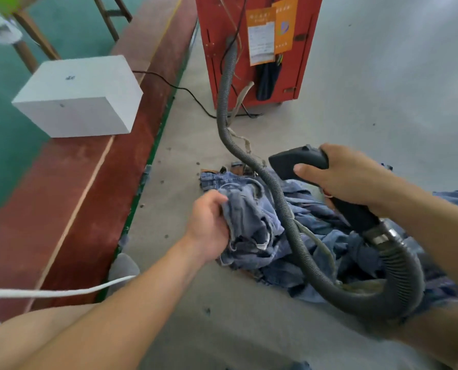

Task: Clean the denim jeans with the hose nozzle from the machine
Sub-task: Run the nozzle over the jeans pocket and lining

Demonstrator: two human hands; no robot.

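Your right hand (356,180) wraps its grip around the black hose nozzle (298,161), hiding its middle. Your left hand (209,222) clutches a bunched fold of the denim jeans (252,222) heaped on the floor (249,329); their count is unclear. One ribbed hose (284,209) runs to one red machine (257,49), cropped above.

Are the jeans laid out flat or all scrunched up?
Scrunched up. The jeans lie in a crumpled heap on the floor, and the left hand grips a bunched fold.
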